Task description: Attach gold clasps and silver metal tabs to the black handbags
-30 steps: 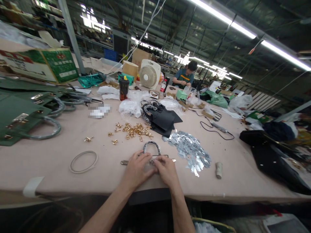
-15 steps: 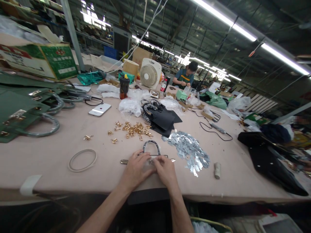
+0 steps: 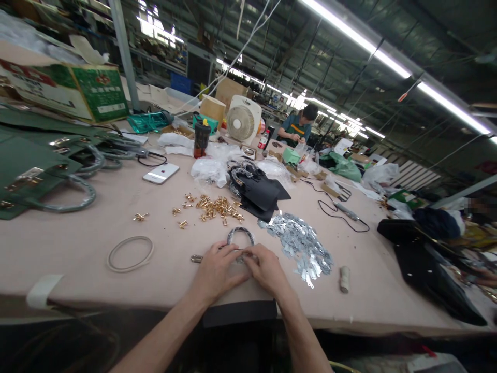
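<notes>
Dark curved handle point(image 3: 240, 229) is set near the front edge of the desk point(image 3: 174, 282), its arch raised just beyond the two hands and its lower part covered by them. By the left hand point(image 3: 217, 267), fingers spread and lightly bent, the work below is pressed or covered; by the right hand point(image 3: 267, 267), fingers are drawn together over its middle, but whether anything is grasped by either cannot be told. A metal strip point(image 3: 196, 258) is seen protruding beside the left hand. The front edge is crossed by both forearms, and between them a black panel point(image 3: 239, 314) is hung over it. On the left, bare desk is left between the hand and a pale ring point(image 3: 131, 254); on the right, a gap is left before a small roll point(image 3: 344, 280). Room is tighter beyond, where the arch is closely bordered by gold fittings point(image 3: 217, 207) and, to the right, by silver plates point(image 3: 303, 241). White lettering is borne by the red label of a bottle point(image 3: 263, 140), and pale characters are printed on a green carton point(image 3: 101, 93); both are too small to be read.
</notes>
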The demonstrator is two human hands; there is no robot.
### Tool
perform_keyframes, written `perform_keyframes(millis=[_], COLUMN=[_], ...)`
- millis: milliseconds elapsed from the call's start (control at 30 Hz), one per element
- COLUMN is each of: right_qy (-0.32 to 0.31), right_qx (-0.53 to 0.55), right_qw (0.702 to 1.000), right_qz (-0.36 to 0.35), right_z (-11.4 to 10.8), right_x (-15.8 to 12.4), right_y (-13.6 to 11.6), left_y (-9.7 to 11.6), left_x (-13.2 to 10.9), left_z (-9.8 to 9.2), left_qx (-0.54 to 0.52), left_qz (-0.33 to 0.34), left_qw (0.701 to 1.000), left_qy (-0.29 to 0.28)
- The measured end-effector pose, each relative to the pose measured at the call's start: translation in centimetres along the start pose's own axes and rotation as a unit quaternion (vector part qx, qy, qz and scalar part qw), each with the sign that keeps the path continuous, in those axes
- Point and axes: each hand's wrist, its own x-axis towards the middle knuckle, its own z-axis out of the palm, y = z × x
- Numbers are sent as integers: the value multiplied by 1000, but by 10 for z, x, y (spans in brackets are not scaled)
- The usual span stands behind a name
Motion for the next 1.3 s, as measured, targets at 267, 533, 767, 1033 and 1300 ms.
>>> perform_keyframes(millis=[267, 533, 767, 1033, 1300], right_qy=[-39, -18, 23, 7, -12], right_qx=[16, 49, 43, 6, -11], right_qw=[998, 991, 985, 998, 1000], right_qz=[-45, -127, -165, -64, 27], right_z=[-3, -1, 10, -1, -3], right_x=[8, 1, -15, -4, 9], right_y=[11, 19, 22, 4, 1], left_y=[1, -3, -5, -4, -4], left_x=[1, 0, -1, -2, -3], left_z=[2, 7, 7, 6, 4], left_qx=[4, 18, 12, 0, -12], left_qz=[-26, -3, 4, -1, -3], left_qw=[1000, 1000, 1000, 1000, 1000], left_qy=[-7, 0, 1, -4, -5])
